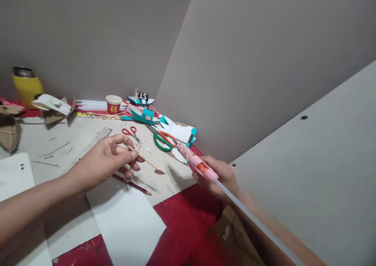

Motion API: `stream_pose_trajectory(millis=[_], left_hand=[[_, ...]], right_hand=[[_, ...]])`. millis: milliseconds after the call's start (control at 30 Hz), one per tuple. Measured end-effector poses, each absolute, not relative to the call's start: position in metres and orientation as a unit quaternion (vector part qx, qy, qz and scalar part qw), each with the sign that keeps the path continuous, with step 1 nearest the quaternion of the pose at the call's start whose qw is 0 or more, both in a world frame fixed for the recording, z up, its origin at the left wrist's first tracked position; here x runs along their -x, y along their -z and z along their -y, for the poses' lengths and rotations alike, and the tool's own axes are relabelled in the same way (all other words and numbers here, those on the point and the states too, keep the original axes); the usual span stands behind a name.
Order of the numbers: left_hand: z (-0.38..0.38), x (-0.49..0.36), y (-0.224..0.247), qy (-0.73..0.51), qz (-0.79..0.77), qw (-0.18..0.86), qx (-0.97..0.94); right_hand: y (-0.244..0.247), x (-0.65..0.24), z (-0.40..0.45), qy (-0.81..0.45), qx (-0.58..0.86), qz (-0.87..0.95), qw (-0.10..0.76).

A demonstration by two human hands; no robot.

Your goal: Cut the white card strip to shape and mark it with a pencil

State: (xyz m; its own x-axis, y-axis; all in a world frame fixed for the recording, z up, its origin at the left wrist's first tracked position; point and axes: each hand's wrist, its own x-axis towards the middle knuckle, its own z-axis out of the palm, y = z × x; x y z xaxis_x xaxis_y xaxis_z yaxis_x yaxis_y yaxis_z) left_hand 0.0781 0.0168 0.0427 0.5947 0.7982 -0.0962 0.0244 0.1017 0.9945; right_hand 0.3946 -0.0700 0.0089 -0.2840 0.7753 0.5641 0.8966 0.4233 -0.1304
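My left hand (102, 160) pinches thin wooden sticks (148, 162) between thumb and fingers; they appear to cross near the fingertips. One stick ends in a small brown oval piece (159, 172), like a little paddle. Wrapped around a pink hot glue gun (196, 162) is my right hand (220, 176), its fingers partly hidden behind the gun. A long clear glue stick (255, 219) sticks out of the gun's back end. The gun's tip points up and left, apart from the sticks. Beneath my left hand lies a pencil (138, 187), partly covered.
Green-and-orange-handled scissors (163, 141), small red scissors (131, 132) and a ruler (91, 146) lie on the board. Behind them stand two paper boats (143, 114), a paper cup (113, 105) and a yellow bottle (28, 88). White paper (129, 223) lies in front. Grey panels rise behind and right.
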Motion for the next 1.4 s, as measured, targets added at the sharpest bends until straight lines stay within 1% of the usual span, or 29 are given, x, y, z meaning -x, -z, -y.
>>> stream_pose_trajectory(millis=[233, 400, 433, 500, 533, 567, 600, 667, 733, 833, 933, 1167, 1400], left_hand=[[-0.019, -0.077, -0.041, -0.290, -0.353, 0.661, -0.595], [-0.019, -0.075, -0.039, -0.291, -0.341, 0.668, -0.594], [-0.019, -0.075, -0.039, -0.290, -0.340, 0.670, -0.593], [-0.019, -0.076, -0.040, -0.283, -0.337, 0.674, -0.594], [-0.018, -0.076, -0.041, -0.281, -0.337, 0.674, -0.594], [-0.018, -0.076, -0.041, -0.279, -0.338, 0.674, -0.595], [-0.017, -0.076, -0.042, -0.277, -0.339, 0.673, -0.596], [-0.016, -0.076, -0.043, -0.272, -0.338, 0.674, -0.598], [-0.015, -0.076, -0.043, -0.268, -0.331, 0.677, -0.600], [-0.013, -0.077, -0.044, -0.266, -0.329, 0.681, -0.598], [-0.012, -0.079, -0.045, -0.265, -0.332, 0.683, -0.594], [-0.013, -0.079, -0.043, -0.262, -0.311, 0.710, -0.575], [-0.012, -0.080, -0.042, -0.264, -0.304, 0.725, -0.559]], right_hand=[[0.004, -0.440, 0.059, 0.062, 0.633, 0.755, 0.157], [-0.005, -0.446, 0.064, 0.020, 0.644, 0.758, 0.100], [-0.011, -0.440, 0.066, 0.017, 0.641, 0.761, 0.100], [-0.024, -0.420, 0.071, 0.030, 0.637, 0.759, 0.130], [-0.031, -0.405, 0.073, 0.039, 0.621, 0.762, 0.182], [-0.038, -0.389, 0.074, 0.053, 0.587, 0.770, 0.245], [-0.044, -0.371, 0.075, 0.047, 0.545, 0.785, 0.290], [-0.052, -0.337, 0.073, 0.030, 0.441, 0.830, 0.340], [-0.057, -0.308, 0.067, 0.020, 0.406, 0.853, 0.328], [-0.056, -0.284, 0.055, 0.006, 0.435, 0.861, 0.263], [-0.052, -0.279, 0.045, -0.022, 0.470, 0.851, 0.234], [-0.049, -0.281, 0.044, -0.099, 0.472, 0.833, 0.270], [-0.051, -0.281, 0.042, -0.130, 0.467, 0.829, 0.277]])
